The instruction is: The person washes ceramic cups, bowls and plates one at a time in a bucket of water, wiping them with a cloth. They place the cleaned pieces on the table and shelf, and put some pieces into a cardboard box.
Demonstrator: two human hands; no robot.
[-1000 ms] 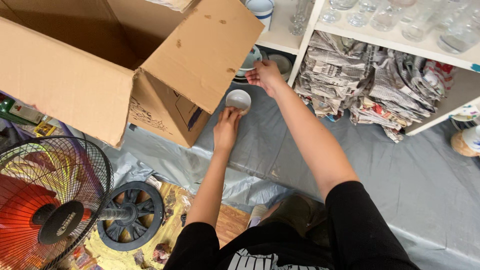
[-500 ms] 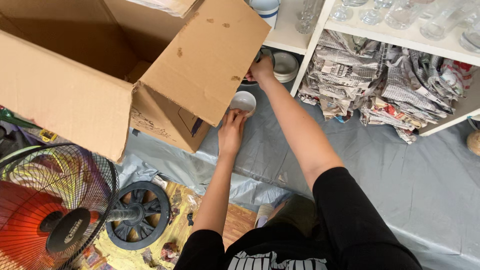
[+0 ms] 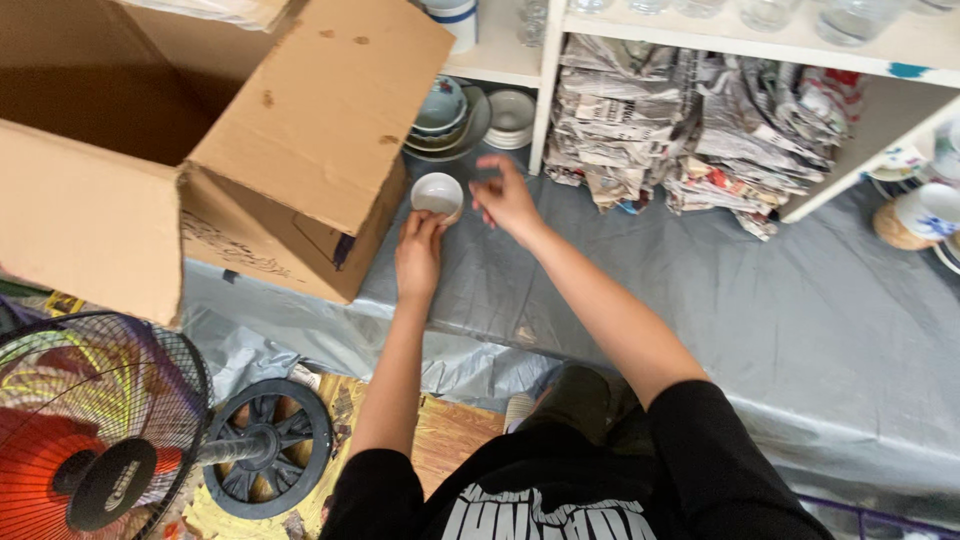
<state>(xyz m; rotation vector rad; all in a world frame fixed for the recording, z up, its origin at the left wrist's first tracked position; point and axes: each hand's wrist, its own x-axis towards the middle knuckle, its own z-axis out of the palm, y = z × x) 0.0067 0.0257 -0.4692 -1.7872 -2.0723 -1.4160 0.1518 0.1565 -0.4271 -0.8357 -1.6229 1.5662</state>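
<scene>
The left hand rests its fingertips against the near rim of a small white bowl, which sits on the grey plastic sheet just in front of the open cardboard box. The right hand hovers just beside the bowl, fingers loosely spread and holding nothing. To handle this well, I judge the bowl wants a grip from both sides, thumb on the rim and fingers under the base, since glazed ware slips. Lifting it straight up would keep it clear of the box flap and of the stacked bowls on the low shelf behind.
</scene>
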